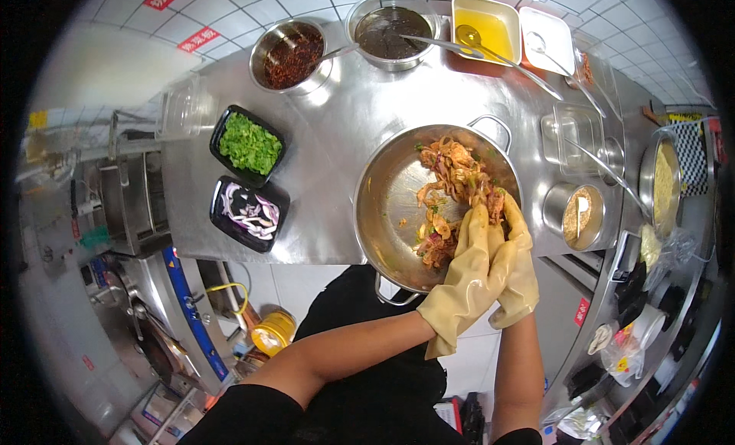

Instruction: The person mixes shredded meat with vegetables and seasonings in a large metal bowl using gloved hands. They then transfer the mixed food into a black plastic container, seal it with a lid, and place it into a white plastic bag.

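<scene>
A wide steel pot (396,204) with loop handles stands at the counter's front edge. Inside it is a dressed shredded meat mixture (456,164) with bits of purple onion and green herb; a smaller clump lies apart toward the front. Both hands wear cream rubber gloves and press together at the pot's right side. My left hand (474,273) and my right hand (517,267) hold a clump of the mixture between their fingers. The palms and part of that clump are hidden.
On the steel counter (321,146) at left are black tubs of chopped green herb (251,142) and sliced purple onion (250,212). Behind stand a chili oil pot (293,55), dark sauce bowl (393,32) and yellow oil tray (488,26). A steel container of granules (577,212) is right.
</scene>
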`<state>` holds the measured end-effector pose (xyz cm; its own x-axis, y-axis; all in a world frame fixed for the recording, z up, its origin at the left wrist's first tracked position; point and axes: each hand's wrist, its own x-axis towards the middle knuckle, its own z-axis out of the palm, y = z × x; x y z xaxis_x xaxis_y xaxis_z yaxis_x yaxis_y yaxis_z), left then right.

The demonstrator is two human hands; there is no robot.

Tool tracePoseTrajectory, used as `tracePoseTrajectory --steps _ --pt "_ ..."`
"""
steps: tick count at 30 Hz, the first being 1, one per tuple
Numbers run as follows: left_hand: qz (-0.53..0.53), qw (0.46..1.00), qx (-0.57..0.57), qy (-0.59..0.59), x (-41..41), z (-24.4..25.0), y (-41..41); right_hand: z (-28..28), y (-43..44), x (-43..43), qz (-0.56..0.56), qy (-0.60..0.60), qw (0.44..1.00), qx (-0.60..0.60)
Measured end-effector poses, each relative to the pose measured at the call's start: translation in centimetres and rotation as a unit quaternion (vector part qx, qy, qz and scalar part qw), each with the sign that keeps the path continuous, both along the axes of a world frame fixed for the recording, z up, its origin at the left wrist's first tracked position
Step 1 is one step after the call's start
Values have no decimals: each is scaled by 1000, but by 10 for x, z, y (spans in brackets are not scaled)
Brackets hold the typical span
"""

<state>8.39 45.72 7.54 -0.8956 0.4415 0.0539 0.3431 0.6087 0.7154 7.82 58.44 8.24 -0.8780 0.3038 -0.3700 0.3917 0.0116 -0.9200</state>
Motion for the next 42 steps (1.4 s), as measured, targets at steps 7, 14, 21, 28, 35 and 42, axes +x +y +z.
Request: tracePoseTrajectory --steps 7,14,21,28,35,42 --pt "-112 993 7 22 4 -11 -26 -20 5 8 61 -11 988 144" --pt "78 973 110 -187 -60 -35 -99 8 -52 -3 295 -76 840 449" --pt "25 988 -54 -144 -86 -34 -131 -62 -60 -16 296 -176 828 443" --pt "32 987 -51 -147 -85 -37 -137 -55 -7 -10 185 -16 890 417" --pt "-128 990 -56 -28 -86 -50 -125 -55 24 -15 9 -47 991 126" --pt "-313 868 -382 -52 -64 -58 -106 -63 28 -15 52 -32 974 217"
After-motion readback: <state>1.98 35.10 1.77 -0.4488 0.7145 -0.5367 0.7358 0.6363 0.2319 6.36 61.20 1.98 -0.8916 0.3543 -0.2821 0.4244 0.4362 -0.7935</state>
